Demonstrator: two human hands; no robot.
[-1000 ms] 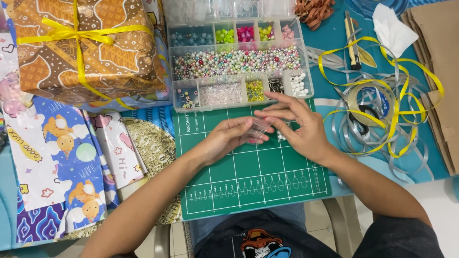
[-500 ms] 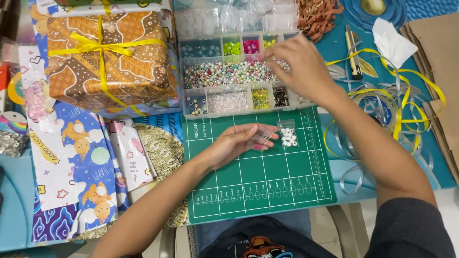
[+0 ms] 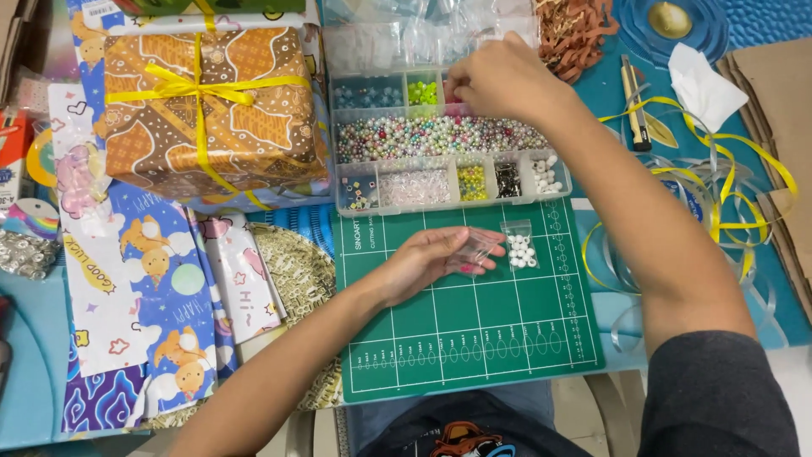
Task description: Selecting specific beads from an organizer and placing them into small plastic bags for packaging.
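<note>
My left hand (image 3: pixel 427 258) lies palm up on the green cutting mat (image 3: pixel 474 338) and holds a small clear plastic bag (image 3: pixel 478 252) with something pink inside. Beside it on the mat lies a second small clear bag of white beads (image 3: pixel 519 247). My right hand (image 3: pixel 501 80) reaches into the far row of the clear compartmented bead box (image 3: pixel 448 135), fingers bunched over the pink bead compartment. Whether it pinches any bead is hidden. The box's long middle compartment is full of pastel pearl beads (image 3: pixel 440 135).
A brown patterned gift box with yellow ribbon (image 3: pixel 207 110) stands left of the bead box. Printed wrapping sheets (image 3: pixel 152 288) lie at the left. Tangled yellow and silver ribbon (image 3: pixel 719 186), a utility knife (image 3: pixel 636 101), white tissue (image 3: pixel 702 85) and brown paper bags (image 3: pixel 774 101) lie at the right.
My right hand left the mat and moved up to the far row of the bead box, then shifted left. The white bead bag now lies free on the mat.
</note>
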